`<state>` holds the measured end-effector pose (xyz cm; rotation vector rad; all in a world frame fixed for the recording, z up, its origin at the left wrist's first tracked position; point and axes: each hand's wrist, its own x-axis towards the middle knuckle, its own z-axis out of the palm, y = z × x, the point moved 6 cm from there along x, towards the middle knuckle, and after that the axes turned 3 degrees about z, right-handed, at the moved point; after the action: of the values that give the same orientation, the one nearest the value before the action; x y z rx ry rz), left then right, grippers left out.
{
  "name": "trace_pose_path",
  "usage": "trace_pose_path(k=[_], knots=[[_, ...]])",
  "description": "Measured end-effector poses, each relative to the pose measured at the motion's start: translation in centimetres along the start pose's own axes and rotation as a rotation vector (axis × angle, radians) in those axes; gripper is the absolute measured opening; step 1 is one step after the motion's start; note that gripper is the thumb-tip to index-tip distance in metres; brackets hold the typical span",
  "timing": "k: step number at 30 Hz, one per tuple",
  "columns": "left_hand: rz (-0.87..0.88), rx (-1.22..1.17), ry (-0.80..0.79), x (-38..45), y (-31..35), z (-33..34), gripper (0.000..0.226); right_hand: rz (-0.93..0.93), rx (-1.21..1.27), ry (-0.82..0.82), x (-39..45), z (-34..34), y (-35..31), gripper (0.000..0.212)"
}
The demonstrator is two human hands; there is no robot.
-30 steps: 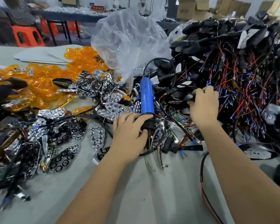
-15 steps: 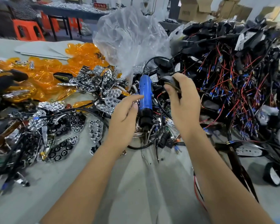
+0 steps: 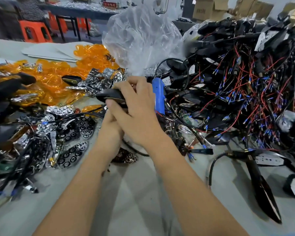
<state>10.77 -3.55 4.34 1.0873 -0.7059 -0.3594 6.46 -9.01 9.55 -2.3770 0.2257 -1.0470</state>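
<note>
My right hand (image 3: pixel 138 113) and my left hand (image 3: pixel 109 132) meet over the middle of the grey table (image 3: pixel 140 198). Together they hold a black lamp housing (image 3: pixel 109 95). The right hand's fingers curl over its top. The left hand lies mostly hidden beneath the right, with a thumb at the housing's lower edge. A blue electric screwdriver (image 3: pixel 157 94) lies just right of the hands, on a tangle of parts and touched by neither hand.
A large heap of black housings with red and blue wires (image 3: pixel 237 86) fills the right. Orange lenses (image 3: pixel 54 77), chrome reflectors (image 3: pixel 95 80) and black perforated plates (image 3: pixel 71 154) cover the left. A clear plastic bag (image 3: pixel 140 36) stands behind. A dark pointed lens (image 3: pixel 260 186) lies lower right.
My right hand pulled the black housing out of the wired heap and carried it left. My left hand let go of the blue screwdriver and joined the right under the housing.
</note>
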Motion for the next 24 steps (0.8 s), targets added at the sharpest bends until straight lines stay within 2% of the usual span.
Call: trace_pose_path(k=[1, 2, 5, 7, 9, 12, 16, 18, 20, 22, 23, 24], knots=[[-0.006, -0.138, 0.020, 0.2, 0.1, -0.7, 0.015, 0.030, -0.040, -0.022, 0.2, 0.6, 0.1, 0.032], [0.009, -0.151, 0.056, 0.5, 0.2, -1.6, 0.017, 0.061, -0.040, -0.059, 0.2, 1.2, 0.2, 0.036], [0.065, -0.019, 0.242, 1.2, 0.9, -5.2, 0.016, 0.146, 0.096, -0.153, -0.5, 2.3, 0.9, 0.050], [0.037, -0.013, 0.334, 1.7, 1.0, -7.0, 0.011, 0.189, 0.085, -0.234, -1.1, 2.7, 2.1, 0.054], [0.010, -0.039, 0.385, 2.2, 1.1, -8.4, 0.009, 0.209, -0.085, -0.356, -1.6, 3.1, 3.3, 0.045], [0.003, -0.056, 0.418, 2.9, 1.4, -9.7, 0.010, 0.179, -0.328, -0.432, -1.6, 3.2, 4.0, 0.009], [-0.011, -0.023, 0.487, 3.6, 0.9, -10.8, 0.025, 0.129, -0.302, -0.367, -1.0, 2.4, 2.3, 0.004], [-0.016, 0.133, 0.568, 3.7, 0.6, -11.7, 0.043, 0.080, -0.312, -0.371, -0.6, 1.6, 1.3, 0.008], [-0.004, 0.276, 0.628, 3.6, 0.7, -12.5, 0.054, 0.027, -0.458, -0.434, -0.7, 1.0, 0.6, 0.015], [0.035, 0.284, 0.622, 3.5, 0.7, -13.0, 0.054, 0.047, -0.554, -0.543, -0.6, 0.4, 0.8, 0.011], [0.029, 0.260, 0.594, 3.5, 0.4, -12.9, 0.053, 0.083, -0.523, -0.622, -0.6, 0.2, 1.0, 0.006], [-0.001, 0.232, 0.552, 3.5, 0.1, -12.7, 0.052, 0.124, -0.440, -0.693, -0.7, 0.2, 1.0, 0.011]])
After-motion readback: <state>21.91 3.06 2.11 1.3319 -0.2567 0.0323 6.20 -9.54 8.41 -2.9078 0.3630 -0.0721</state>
